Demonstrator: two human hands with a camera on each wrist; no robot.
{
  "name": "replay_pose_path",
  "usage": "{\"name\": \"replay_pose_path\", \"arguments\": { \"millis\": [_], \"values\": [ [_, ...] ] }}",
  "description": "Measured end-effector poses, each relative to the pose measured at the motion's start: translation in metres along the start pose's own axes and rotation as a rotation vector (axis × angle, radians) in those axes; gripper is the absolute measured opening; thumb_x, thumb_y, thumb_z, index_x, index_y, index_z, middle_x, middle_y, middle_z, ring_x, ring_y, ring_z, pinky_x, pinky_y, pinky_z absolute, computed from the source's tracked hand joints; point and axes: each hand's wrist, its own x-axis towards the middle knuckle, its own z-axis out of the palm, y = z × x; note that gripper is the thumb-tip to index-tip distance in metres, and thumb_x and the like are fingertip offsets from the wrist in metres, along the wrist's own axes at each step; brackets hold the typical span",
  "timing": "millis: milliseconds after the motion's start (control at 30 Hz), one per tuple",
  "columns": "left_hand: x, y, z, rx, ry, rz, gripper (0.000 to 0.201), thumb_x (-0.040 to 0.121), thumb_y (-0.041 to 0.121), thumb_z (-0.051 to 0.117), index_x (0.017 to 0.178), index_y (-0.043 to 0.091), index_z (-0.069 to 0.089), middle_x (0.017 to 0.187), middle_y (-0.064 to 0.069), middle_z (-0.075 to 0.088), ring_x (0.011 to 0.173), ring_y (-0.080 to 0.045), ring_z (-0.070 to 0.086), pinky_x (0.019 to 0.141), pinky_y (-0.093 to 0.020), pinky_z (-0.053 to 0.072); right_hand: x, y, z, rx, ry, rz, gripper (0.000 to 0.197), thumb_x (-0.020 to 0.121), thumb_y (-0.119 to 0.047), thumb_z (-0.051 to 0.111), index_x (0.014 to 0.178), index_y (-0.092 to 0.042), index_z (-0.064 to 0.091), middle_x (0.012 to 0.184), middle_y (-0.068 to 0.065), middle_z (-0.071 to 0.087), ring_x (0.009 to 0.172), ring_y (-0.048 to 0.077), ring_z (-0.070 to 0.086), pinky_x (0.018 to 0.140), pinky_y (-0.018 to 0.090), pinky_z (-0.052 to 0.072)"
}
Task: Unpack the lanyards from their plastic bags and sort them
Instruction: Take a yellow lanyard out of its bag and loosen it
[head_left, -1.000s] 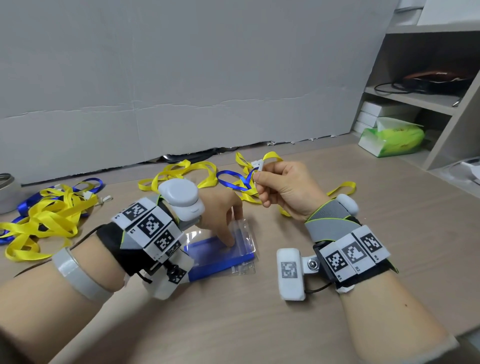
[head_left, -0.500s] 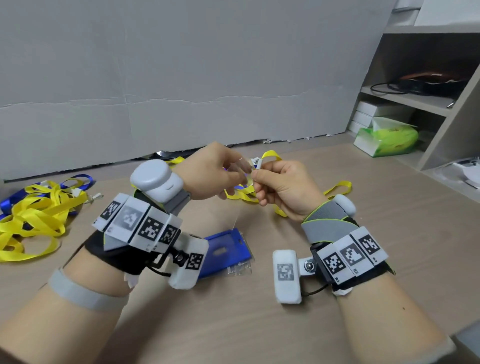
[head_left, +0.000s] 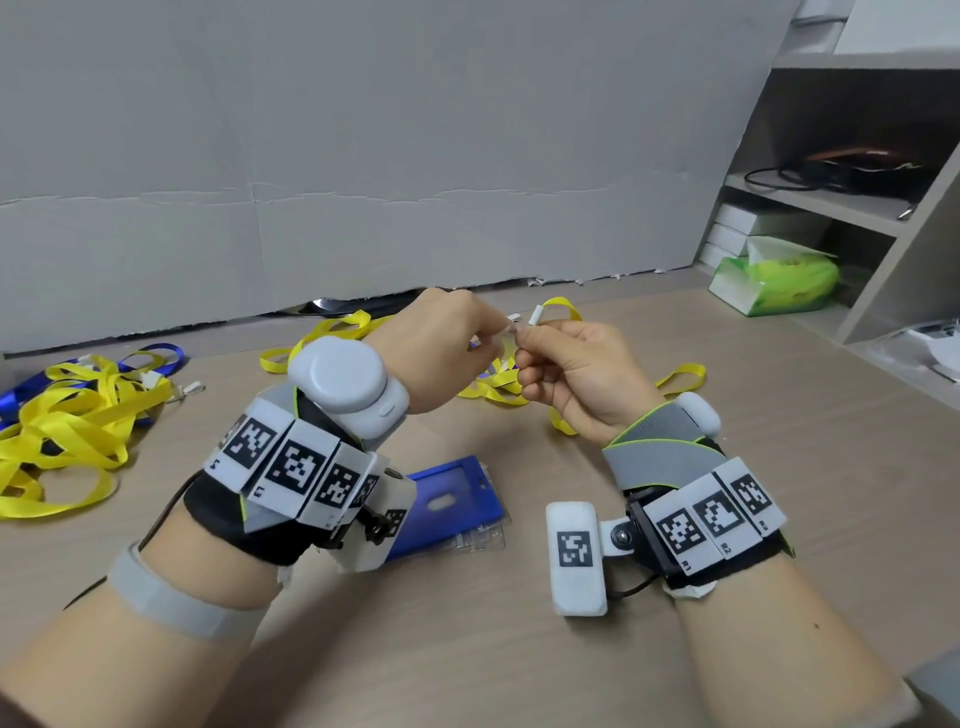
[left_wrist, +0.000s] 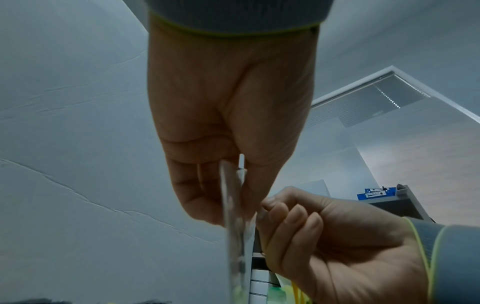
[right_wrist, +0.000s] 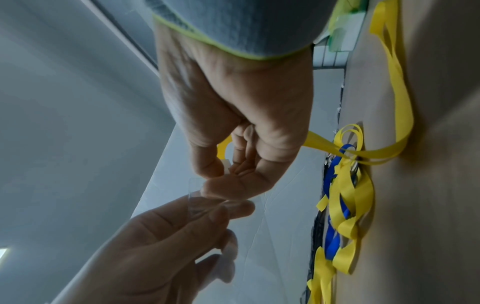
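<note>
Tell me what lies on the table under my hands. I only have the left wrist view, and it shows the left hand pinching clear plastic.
Observer: A blue badge holder lies flat on the table, near the left wrist.
Operator: Report what the right hand holds.
Observer: The right hand pinches a small white clip, right beside the clear plastic in the left hand.
Operator: Say where that clip's strap goes.
Observer: A yellow lanyard runs from the right hand down to a yellow and blue tangle on the table.
</note>
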Motion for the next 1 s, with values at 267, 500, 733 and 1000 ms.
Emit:
{"name": "replay_pose_path", "arguments": {
  "millis": [267,500,733,1000],
  "values": [
    [-0.002,-0.002,-0.006,-0.164,-0.064,-0.079,0.025,0.093,0.011,0.053,0.104,0.02,0.074,0.064,0.018,0.064,0.05,0.004,0.06,0.053,-0.012,0.048,-0.004,-0.002,0.004,-0.098,0.011,-0.065,0.014,0.089,-0.004,0.066,0.078,0.004,0.062,0.063,0.011,0.062,0.047,0.014,0.058,0.047,0.022,0.052],
    [-0.005,-0.003,-0.015,-0.259,-0.159,-0.151,0.027,0.089,0.01,0.055,0.104,0.022,0.074,0.07,0.003,0.073,0.057,-0.01,0.066,0.069,-0.037,0.06,-0.004,-0.004,0.007,-0.219,-0.018,-0.125,0.011,0.091,0.003,0.062,0.079,0.005,0.061,0.059,0.011,0.064,0.047,0.017,0.059,0.048,0.027,0.055],
    [-0.003,0.004,-0.021,-0.086,-0.052,-0.135,0.033,0.09,0.008,0.051,0.107,0.025,0.074,0.068,0.014,0.067,0.063,-0.005,0.062,0.067,-0.028,0.055,-0.006,-0.014,0.012,-0.164,-0.011,-0.112,0.013,0.091,0.001,0.061,0.079,0.005,0.061,0.058,0.009,0.064,0.047,0.016,0.059,0.047,0.024,0.053],
    [0.005,-0.008,-0.01,0.0,0.069,0.005,0.025,0.099,0.015,0.049,0.108,0.021,0.072,0.084,-0.008,0.066,0.081,-0.033,0.057,0.072,-0.038,0.048,-0.003,-0.02,0.014,0.144,0.049,-0.009,0.012,0.092,0.0,0.058,0.081,0.003,0.059,0.057,0.009,0.064,0.047,0.012,0.06,0.046,0.021,0.051]
  ]
}}
